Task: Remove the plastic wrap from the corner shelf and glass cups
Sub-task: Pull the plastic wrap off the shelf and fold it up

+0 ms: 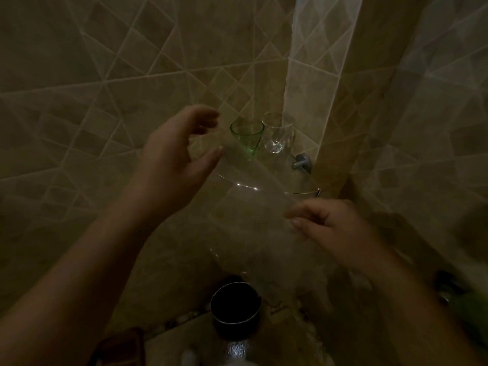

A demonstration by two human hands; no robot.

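A sheet of clear plastic wrap (pixel 253 207) stretches slantwise between my two hands in front of a glass corner shelf (pixel 298 190). My left hand (pixel 177 165) pinches its upper left edge between thumb and fingers. My right hand (pixel 335 228) pinches its lower right edge. On the shelf, in the tiled corner, stand a green glass cup (pixel 247 136) and a clear glass cup (pixel 278 133), both upright and side by side. The wrap partly veils the shelf's front; whether it still touches the cups I cannot tell.
A metal bracket (pixel 301 161) fixes the shelf to the right wall. Below stands a dark round bin (pixel 236 309) on the floor. Beige diamond-pattern tiles (pixel 105 75) cover both walls. The room is dim.
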